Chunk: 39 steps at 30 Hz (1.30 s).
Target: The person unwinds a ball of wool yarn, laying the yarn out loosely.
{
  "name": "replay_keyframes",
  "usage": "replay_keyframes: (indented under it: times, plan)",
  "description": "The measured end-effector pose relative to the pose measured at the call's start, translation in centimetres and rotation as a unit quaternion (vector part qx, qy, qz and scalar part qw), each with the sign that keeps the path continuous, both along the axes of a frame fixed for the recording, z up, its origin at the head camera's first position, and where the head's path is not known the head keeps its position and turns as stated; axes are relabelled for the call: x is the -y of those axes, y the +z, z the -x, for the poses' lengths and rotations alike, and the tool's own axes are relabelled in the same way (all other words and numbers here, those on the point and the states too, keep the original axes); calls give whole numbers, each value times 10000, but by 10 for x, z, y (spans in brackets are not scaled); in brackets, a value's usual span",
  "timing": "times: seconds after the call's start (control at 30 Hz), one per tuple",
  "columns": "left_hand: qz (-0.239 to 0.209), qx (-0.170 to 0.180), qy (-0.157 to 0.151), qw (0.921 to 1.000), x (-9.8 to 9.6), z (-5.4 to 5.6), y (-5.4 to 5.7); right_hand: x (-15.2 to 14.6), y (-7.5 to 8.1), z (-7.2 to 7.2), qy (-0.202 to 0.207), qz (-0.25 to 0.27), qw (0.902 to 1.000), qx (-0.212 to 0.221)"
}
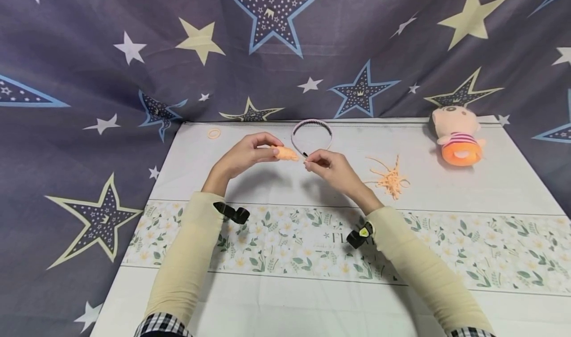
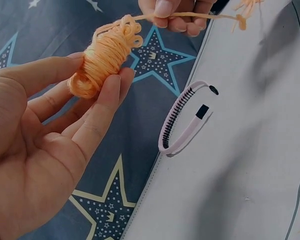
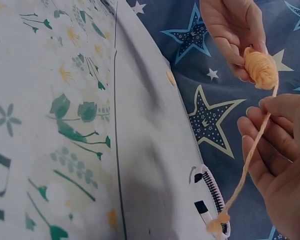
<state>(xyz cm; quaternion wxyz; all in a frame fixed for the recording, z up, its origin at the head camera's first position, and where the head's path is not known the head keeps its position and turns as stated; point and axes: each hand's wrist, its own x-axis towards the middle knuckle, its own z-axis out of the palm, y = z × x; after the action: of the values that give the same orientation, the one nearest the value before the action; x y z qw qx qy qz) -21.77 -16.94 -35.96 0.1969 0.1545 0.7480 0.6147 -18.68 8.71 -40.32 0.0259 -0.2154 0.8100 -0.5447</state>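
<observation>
Holding a wound bundle of orange yarn (image 2: pixel 106 59), the left hand (image 1: pixel 249 151) has thumb and fingers curled round it, raised above the counter (image 1: pixel 267 307). Apart from it, the right hand (image 1: pixel 337 171) pinches a loose strand (image 3: pixel 249 159) that runs from the bundle's end to a small knotted tip. Judging by the neat turns, the winding appears mostly done; what seems left is the free strand and the little loops sticking out at one end. Whether yarn is being wound on or drawn off, I cannot tell. No box, bowl or bag shows, so nothing sits in a container. A tangled heap of orange strands (image 1: pixel 391 180) lies loose on the counter, well to the right, unwound. Near the hands lies a pink headband (image 2: pixel 188 134); farther out are a small orange ring (image 1: pixel 208 134) and a plush toy (image 1: pixel 457 124).
</observation>
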Motion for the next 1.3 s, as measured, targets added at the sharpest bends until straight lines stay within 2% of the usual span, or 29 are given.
replay_keyframes:
  times: [0.2,0.3,0.47,0.7,0.97,1.3]
  plan:
    - [-98,112,68,9999,1,-1,3,-9,3,-3,-118,-121,9998,135]
    - [-144,159,112,9997,3,0,4,-14,14,-9,-203,-131,9996,166]
    - [-126,58,103,9998,6,1,4,-25,28,-17,-295,-60,9984,480]
    - [-128,0,95,9999,9,2,2,-46,28,-14,-725,-45,9973,144]
    - [-37,-64,124,9999,12,2,1,-75,30,-14,-1180,133,9929,-16]
    - [-154,91,180,9997,15,3,-1,-117,28,-18,-1795,113,9835,-169]
